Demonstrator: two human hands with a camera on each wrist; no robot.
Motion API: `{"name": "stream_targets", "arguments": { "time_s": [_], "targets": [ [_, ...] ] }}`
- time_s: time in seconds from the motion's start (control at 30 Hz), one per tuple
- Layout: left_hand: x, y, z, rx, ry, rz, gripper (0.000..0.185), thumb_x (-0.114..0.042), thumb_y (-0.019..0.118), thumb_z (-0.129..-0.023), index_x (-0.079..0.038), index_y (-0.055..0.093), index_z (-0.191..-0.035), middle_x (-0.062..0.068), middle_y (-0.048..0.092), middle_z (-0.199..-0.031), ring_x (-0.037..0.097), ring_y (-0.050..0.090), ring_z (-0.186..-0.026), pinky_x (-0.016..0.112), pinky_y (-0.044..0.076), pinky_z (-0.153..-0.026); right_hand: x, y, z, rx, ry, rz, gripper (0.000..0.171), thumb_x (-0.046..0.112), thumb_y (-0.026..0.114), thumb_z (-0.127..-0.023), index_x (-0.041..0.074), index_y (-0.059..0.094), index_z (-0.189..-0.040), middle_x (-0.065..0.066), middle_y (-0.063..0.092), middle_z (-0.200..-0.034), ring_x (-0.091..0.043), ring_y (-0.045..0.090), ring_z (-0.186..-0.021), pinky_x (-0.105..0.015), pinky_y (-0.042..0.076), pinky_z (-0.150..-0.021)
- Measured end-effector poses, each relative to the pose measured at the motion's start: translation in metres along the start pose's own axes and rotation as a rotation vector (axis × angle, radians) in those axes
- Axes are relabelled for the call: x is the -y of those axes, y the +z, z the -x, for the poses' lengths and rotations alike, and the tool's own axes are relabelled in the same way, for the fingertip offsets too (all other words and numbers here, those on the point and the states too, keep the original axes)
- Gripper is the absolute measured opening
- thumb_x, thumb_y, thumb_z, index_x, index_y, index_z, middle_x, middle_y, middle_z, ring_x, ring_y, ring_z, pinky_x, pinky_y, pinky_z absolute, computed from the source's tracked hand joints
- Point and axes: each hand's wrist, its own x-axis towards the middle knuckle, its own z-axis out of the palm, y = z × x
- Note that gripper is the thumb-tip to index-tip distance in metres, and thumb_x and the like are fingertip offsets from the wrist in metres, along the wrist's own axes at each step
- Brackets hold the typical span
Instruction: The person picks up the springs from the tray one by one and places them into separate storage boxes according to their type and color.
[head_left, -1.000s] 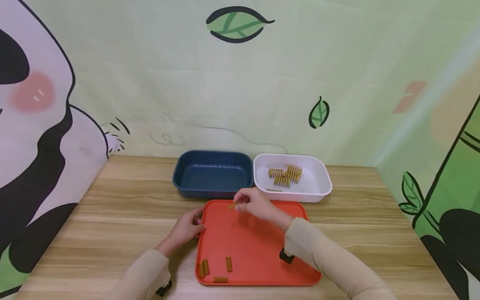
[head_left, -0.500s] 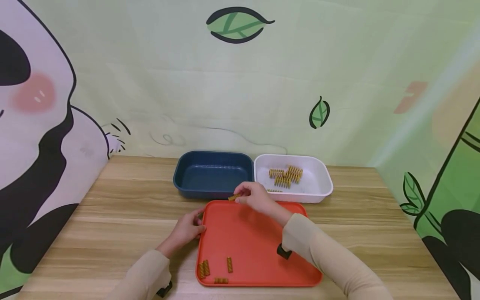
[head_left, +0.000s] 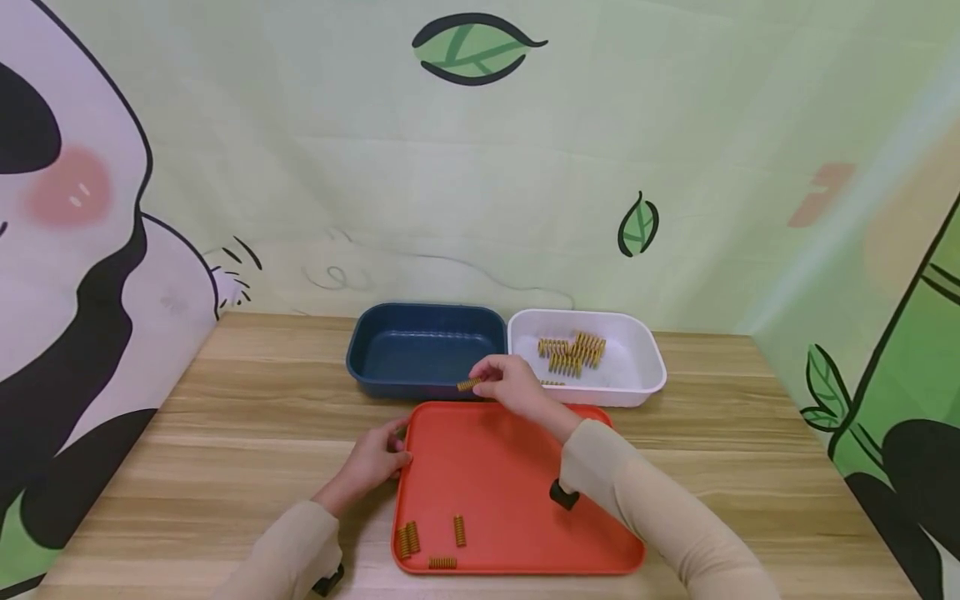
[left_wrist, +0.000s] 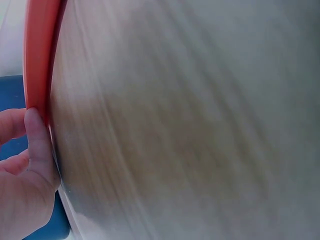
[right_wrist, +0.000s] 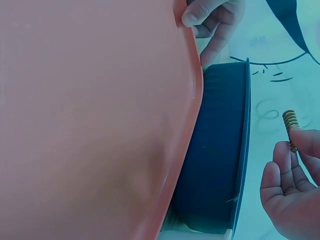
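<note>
Steadying the orange tray (head_left: 517, 492) at its left rim, the left hand (head_left: 375, 458) curls its grip on the edge. Four springs (head_left: 431, 537) remain there. Further right, the right hand (head_left: 510, 385) pinches one spring (head_left: 469, 384) above the blue bin (head_left: 423, 350); I'd judge release comes next.

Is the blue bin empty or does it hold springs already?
Empty. The head view shows the blue bin's floor bare, while the white bin holds a pile of springs. The right hand pinches one spring over the blue bin's near rim.
</note>
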Motion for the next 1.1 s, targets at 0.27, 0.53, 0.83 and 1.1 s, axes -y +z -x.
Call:
{"name": "stream_targets", "arguments": {
  "time_s": [0.27,0.53,0.83,1.1],
  "targets": [
    [0.000,0.000,0.000,0.003,-0.016,-0.003,0.055,0.003,0.059,-0.078,-0.001,0.041,-0.130,0.008,0.049,-0.077,0.015,0.046,-0.059,0.025,0.047,-0.051,0.003,0.000,-0.005,-0.035,-0.006,0.018,0.011,0.004,0.065,-0.076,0.005,0.065,-0.087,-0.007,0.061,-0.081,-0.015,0.051,-0.070,-0.022,0.048,-0.063],
    [0.001,0.001,-0.001,0.002,-0.002,-0.006,0.055,0.004,0.058,-0.077,0.000,0.041,-0.130,0.008,0.049,-0.077,0.014,0.046,-0.060,0.025,0.046,-0.051,0.003,0.000,-0.010,-0.047,-0.018,0.028,0.011,0.005,0.065,-0.077,0.006,0.066,-0.088,-0.007,0.061,-0.082,-0.015,0.051,-0.071,-0.022,0.047,-0.063],
    [0.001,0.000,-0.001,-0.001,-0.011,-0.003,0.055,0.003,0.059,-0.077,-0.001,0.041,-0.130,0.008,0.048,-0.076,0.014,0.046,-0.058,0.025,0.046,-0.050,0.002,0.002,-0.019,-0.060,0.004,0.020,0.012,0.007,0.065,-0.077,0.006,0.065,-0.089,-0.007,0.061,-0.082,-0.015,0.052,-0.071,-0.022,0.047,-0.063],
    [0.001,0.000,-0.001,0.000,-0.003,-0.002,0.055,0.004,0.059,-0.077,0.000,0.041,-0.129,0.008,0.049,-0.076,0.014,0.046,-0.058,0.025,0.047,-0.050,0.002,0.004,-0.025,-0.078,0.025,0.047,0.013,0.007,0.065,-0.077,0.006,0.066,-0.089,-0.007,0.062,-0.082,-0.015,0.052,-0.070,-0.022,0.046,-0.063]
  ]
}}
